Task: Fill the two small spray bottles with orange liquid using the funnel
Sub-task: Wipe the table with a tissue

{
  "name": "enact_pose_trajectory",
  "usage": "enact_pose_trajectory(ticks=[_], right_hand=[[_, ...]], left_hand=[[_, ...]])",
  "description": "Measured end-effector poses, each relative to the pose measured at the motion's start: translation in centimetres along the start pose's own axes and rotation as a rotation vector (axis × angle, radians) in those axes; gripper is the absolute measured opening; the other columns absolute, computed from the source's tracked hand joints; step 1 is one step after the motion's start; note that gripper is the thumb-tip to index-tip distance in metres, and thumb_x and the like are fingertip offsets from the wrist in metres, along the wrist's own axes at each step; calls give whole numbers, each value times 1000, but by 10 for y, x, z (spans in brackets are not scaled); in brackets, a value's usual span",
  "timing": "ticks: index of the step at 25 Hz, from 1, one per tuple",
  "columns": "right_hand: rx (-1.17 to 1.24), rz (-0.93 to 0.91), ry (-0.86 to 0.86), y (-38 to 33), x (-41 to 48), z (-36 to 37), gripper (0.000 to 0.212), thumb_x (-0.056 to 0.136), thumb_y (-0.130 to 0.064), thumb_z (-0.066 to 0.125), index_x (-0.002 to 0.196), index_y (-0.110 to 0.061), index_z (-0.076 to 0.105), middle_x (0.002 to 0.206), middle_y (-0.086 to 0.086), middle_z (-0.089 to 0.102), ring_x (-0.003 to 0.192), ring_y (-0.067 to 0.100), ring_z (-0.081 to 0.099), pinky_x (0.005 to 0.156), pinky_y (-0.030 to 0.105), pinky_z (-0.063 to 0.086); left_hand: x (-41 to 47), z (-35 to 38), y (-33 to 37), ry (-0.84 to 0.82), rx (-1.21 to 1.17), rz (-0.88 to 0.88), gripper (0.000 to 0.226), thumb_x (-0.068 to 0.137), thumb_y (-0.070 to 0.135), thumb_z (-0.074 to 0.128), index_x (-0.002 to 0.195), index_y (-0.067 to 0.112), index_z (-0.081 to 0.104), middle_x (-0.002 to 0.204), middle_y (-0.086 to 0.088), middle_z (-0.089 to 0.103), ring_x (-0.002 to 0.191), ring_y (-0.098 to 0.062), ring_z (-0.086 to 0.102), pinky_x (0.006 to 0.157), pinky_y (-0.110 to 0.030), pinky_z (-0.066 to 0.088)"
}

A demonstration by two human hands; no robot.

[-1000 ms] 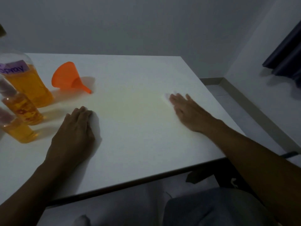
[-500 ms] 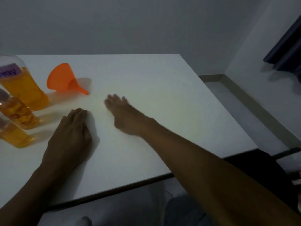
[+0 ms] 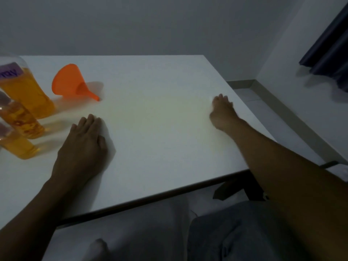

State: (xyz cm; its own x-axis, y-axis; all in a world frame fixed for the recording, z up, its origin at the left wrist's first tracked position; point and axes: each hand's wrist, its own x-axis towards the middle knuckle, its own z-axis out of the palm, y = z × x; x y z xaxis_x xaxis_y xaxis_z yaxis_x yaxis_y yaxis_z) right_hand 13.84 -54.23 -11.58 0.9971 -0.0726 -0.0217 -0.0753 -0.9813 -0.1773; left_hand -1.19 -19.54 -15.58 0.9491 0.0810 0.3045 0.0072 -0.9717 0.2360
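Indoors, under dim light, a seated person rests both bare forearms on a white table [image 3: 169, 144] set against a grey wall. The left hand [image 3: 82, 146] lies palm-down on the tabletop with its fingers straight and close together, relaxed and holding nothing. The right hand [image 3: 222, 112] sits near the table's right edge, well apart from the left; it is blurred, its fingers look somewhat bent against the surface, and whether it grips anything cannot be told.

At the table's left side stand three clear containers of orange liquid, all partly cut by the frame edge. Farthest back is a large bottle [image 3: 26, 93] with a purple label. In front of it stand the two small spray bottles, the farther small spray bottle [image 3: 23, 120] and the nearer small spray bottle [image 3: 17, 146], both showing orange liquid inside; their tops are blurred and pale pink. The nearer one stands just left of the left hand, without touching it.

An orange funnel [image 3: 67, 81] lies on its side on the tabletop just right of the large bottle, its wide mouth turned toward the bottle and its spout tip resting on the table, pointing right. Neither hand touches it.

A dark curtain [image 3: 331, 46] hangs at upper right, and grey trousers [image 3: 235, 234] show below the table's edge.
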Motion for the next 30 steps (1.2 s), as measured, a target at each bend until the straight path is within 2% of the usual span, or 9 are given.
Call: enact_pose_trajectory(ticks=[2,6,11,13,15,19,22,27,30], right_hand=[[22,-105,0,-65,6,15,62,96,-1,39,155,3,21,165,21,13,153,35,11,124,47,11],[58,-569,-91,-177,-43,44,68,90,3,42,155,2,21,166,19,12,155,31,8,125,43,5],[105,-1115,-205,-90,-82,36,80,75,18,36,153,-1,32,164,13,25,154,25,17,127,40,5],[83,-954,-193,-38,-65,25,81,76,20,33,154,-4,32,163,10,26,154,24,16,127,42,3],[124,-632,-146,-9,-43,12,81,81,21,30,156,-8,27,166,6,19,155,20,8,127,42,-1],[69,-126,-35,-53,3,8,69,91,10,31,157,-4,17,168,11,5,156,28,-3,126,41,-2],[131,-224,8,-112,11,18,67,92,7,32,157,-1,16,168,15,5,155,30,-1,126,42,0],[133,-704,-183,-153,-34,28,79,86,16,29,160,-9,13,169,6,0,155,19,-5,124,30,-8],[170,-954,-205,-131,-72,33,83,83,20,33,159,-10,18,168,3,6,148,6,-9,115,9,-17]], left_hand=[[1,-1,0,4,-10,-12,62,91,28,21,144,-1,37,151,-24,35,142,-35,29,119,-46,18],[1,-2,-2,-2,-21,-14,63,92,31,20,146,2,34,152,-21,33,144,-31,27,119,-44,17],[0,-2,-4,-13,-1,-1,63,91,30,20,145,0,35,152,-23,33,143,-34,28,118,-47,19],[0,-1,-1,-13,4,-4,63,91,28,19,145,-1,34,152,-23,33,143,-35,28,118,-48,19],[-1,-2,0,-20,16,-20,64,90,28,19,146,0,33,152,-23,32,144,-34,26,119,-47,18],[-1,-3,3,-28,31,-50,64,89,27,19,147,2,32,154,-20,30,145,-31,25,119,-45,17],[0,-5,2,-25,27,-59,63,90,28,21,147,4,33,154,-17,31,145,-28,26,120,-43,17],[1,-5,1,-11,10,-51,61,91,28,23,146,3,35,153,-18,33,144,-29,27,120,-43,17],[1,-4,0,-19,16,-50,61,92,28,22,147,4,33,154,-17,31,145,-28,26,120,-41,15]])
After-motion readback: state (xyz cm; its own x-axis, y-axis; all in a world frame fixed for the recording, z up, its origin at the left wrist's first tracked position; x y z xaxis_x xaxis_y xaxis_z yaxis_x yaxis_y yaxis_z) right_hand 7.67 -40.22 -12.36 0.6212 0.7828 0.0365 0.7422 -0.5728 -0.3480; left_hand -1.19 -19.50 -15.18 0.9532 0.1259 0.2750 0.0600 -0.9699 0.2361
